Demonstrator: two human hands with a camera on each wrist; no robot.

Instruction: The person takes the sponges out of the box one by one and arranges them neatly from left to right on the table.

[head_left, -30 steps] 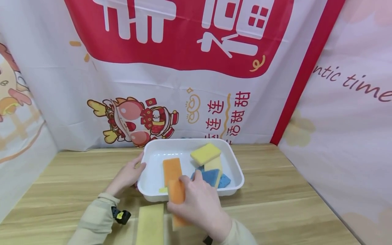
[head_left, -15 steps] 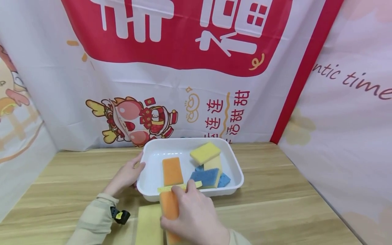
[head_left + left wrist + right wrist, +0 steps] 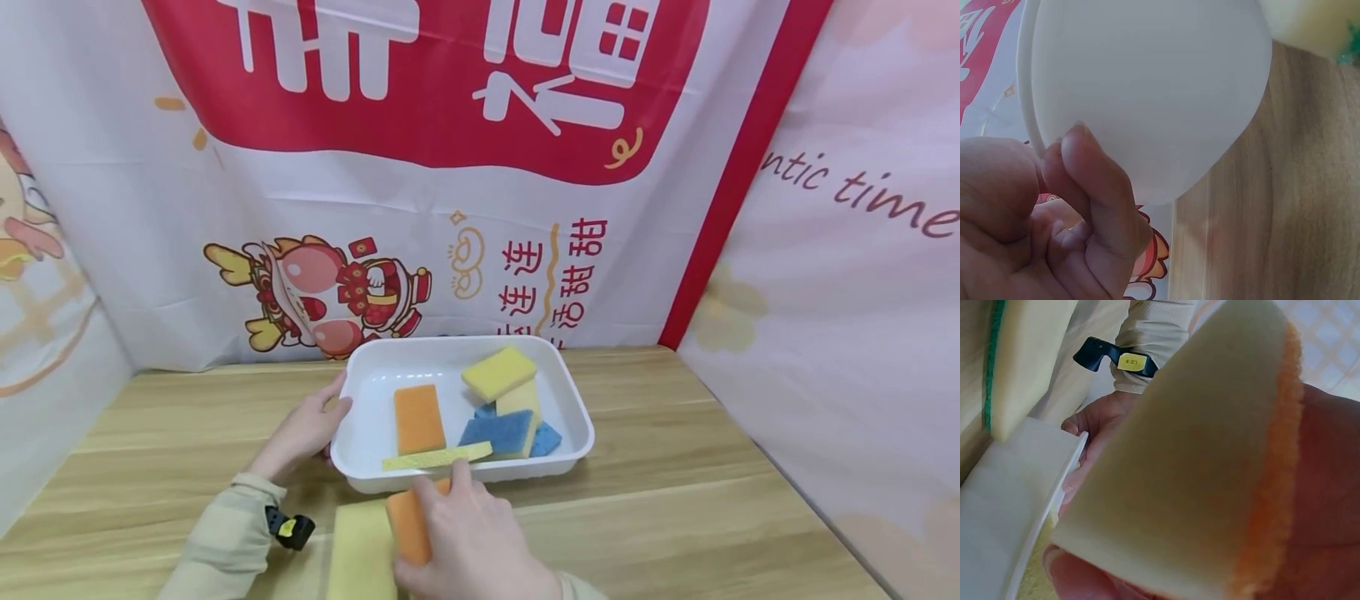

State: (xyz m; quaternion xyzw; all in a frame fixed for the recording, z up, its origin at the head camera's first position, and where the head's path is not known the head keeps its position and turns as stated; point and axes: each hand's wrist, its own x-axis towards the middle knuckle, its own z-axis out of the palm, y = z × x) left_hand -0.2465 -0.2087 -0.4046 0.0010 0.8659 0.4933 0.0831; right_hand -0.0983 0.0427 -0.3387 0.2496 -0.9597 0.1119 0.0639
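Observation:
In the head view my left hand grips the left rim of a white plastic tray. Thumb and curled fingertips meet at the tray's edge in the left wrist view. My right hand holds an orange-and-cream sponge just in front of the tray; its cream side fills much of the right wrist view. Inside the tray lie an orange sponge, a yellow sponge, a pale sponge and blue ones. A thin yellow sponge stands on edge along the near wall.
A yellow sponge stands on the wooden table in front of the tray, with a green layer seen from the right wrist. A printed cloth hangs behind the tray, with more cloth at both sides.
My right hand has drawn back from the tray with the orange sponge, down and slightly left, uncovering the thin yellow sponge at the near wall. The left hand keeps its grip on the rim.

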